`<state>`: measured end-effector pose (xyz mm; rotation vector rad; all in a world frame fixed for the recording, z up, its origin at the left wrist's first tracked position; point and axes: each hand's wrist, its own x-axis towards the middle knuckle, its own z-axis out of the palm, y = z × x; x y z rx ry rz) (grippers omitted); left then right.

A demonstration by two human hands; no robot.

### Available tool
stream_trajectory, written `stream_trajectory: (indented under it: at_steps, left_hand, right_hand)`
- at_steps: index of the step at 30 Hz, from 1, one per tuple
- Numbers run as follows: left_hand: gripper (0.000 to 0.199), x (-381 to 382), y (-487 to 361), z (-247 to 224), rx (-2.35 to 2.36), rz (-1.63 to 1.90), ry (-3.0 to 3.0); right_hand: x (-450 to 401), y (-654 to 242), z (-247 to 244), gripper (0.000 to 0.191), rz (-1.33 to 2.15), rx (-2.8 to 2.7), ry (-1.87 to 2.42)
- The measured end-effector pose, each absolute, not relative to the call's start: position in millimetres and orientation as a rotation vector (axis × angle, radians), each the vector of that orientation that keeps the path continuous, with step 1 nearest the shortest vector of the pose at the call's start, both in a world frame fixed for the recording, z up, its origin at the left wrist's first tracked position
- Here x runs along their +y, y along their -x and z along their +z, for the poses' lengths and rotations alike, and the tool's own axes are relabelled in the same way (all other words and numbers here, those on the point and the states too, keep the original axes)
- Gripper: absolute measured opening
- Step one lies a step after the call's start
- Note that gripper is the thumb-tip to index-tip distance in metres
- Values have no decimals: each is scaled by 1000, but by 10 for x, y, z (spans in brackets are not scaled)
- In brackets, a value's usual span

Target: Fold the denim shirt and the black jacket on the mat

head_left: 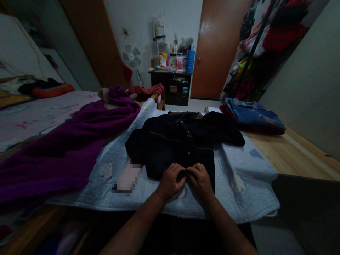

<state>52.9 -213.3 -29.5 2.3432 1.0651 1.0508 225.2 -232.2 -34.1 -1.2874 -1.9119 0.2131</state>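
Note:
A black button-front jacket (170,143) lies spread on a pale quilted cloth (101,198), its sleeves out to both sides. Small light buttons run down its front. At the jacket's lower edge, my left hand (171,180) pinches the fabric between thumb and fingers. My right hand (200,180) grips the same hem just beside it, and the fingertips of both hands nearly meet. Whether a button sits between the fingers is hidden. Left of the jacket, a blurred-out pinkish flat item (129,177) rests on the cloth.
A purple blanket (79,138) drapes along the left, beside a bed (50,109). To the right, a folded denim garment (255,113) tops a pile of clothes on a wooden surface (297,156). Farther back stand a fan (132,56) and a dark cabinet (170,86).

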Motion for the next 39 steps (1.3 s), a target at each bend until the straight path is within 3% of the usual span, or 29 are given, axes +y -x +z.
stream_trajectory:
  at_steps: [4, 24, 39]
  left_hand:
    - [9, -2117, -558, -360, 1143, 1052, -2450]
    - [7, -2159, -580, -326, 1141, 739, -2617]
    - [3, -2175, -588, -297, 1104, 720, -2675]
  right_hand:
    - [-2317, -2266, -348, 18, 278, -1903, 1260]
    - [-2351, -2313, -232, 26, 656, -1707, 1151]
    - [-2362, -2300, -217, 24, 647, -1618, 1195]
